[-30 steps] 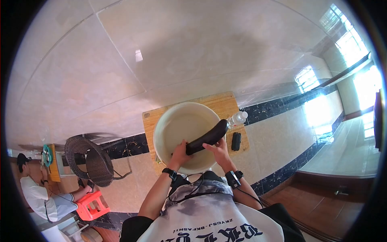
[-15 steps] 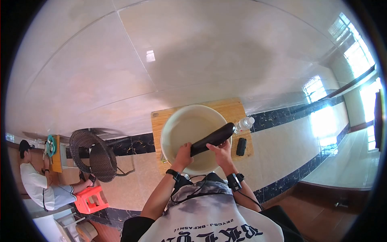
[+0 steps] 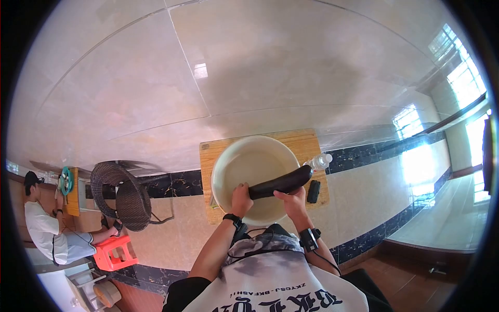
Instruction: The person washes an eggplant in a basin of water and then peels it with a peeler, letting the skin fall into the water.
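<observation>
A long dark purple eggplant [image 3: 280, 183] lies across my two hands above a large pale basin [image 3: 220, 162], its far end tilted up to the right. My left hand [image 3: 241, 200] is closed around the eggplant's left end. Under its middle and right part is my right hand [image 3: 296, 203], with the thumb laid against the skin and the other fingers mostly hidden. The basin seems to hold water, though its surface is hard to make out.
The basin stands on a wooden table [image 3: 209, 150] against a tiled wall. A clear bottle [image 3: 320, 161] and a black object [image 3: 313, 191] are to its right. On the left are a wicker chair [image 3: 132, 205], a red stool [image 3: 115, 253] and a seated person [image 3: 44, 229].
The eggplant has tipped to a flatter angle, and my right hand has shifted slightly along it to the right. The whole view has moved a little.
</observation>
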Available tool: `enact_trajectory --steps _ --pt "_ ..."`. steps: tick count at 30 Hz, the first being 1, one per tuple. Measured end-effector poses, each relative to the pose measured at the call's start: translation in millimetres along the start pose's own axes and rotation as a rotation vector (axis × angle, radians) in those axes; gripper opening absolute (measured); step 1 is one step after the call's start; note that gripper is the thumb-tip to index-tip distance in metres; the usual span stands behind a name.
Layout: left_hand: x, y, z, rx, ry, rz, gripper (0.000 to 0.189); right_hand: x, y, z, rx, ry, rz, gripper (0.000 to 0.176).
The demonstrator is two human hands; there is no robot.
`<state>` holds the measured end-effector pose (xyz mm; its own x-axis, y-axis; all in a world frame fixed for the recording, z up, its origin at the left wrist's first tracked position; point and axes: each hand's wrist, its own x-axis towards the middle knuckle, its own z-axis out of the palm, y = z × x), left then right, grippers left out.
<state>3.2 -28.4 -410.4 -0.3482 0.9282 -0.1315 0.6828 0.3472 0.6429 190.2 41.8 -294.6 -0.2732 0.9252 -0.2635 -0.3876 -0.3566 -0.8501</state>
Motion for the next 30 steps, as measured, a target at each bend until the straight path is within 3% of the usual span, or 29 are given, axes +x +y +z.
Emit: enact_trajectory --steps 7,16,24,30 --pt "8.0 -6.9 3.0 -0.055 0.017 0.050 0.028 -6.0 -2.9 -4.1 0.040 -0.003 0.009 0.052" --pt "15.6 -18.3 -7.3 -0.196 -0.063 0.123 0.043 -9.9 -6.3 -7.7 0.022 0.023 0.033 0.050" --pt "20.9 -29.5 -1.4 -0.092 -0.136 0.292 0.029 -5.2 -18.8 -27.4 0.057 0.027 0.018 0.046" --pt "13.7 -24.1 -15.4 -0.305 -0.251 0.213 0.028 -5.2 -20.3 -26.6 0.106 0.050 0.021 0.042"
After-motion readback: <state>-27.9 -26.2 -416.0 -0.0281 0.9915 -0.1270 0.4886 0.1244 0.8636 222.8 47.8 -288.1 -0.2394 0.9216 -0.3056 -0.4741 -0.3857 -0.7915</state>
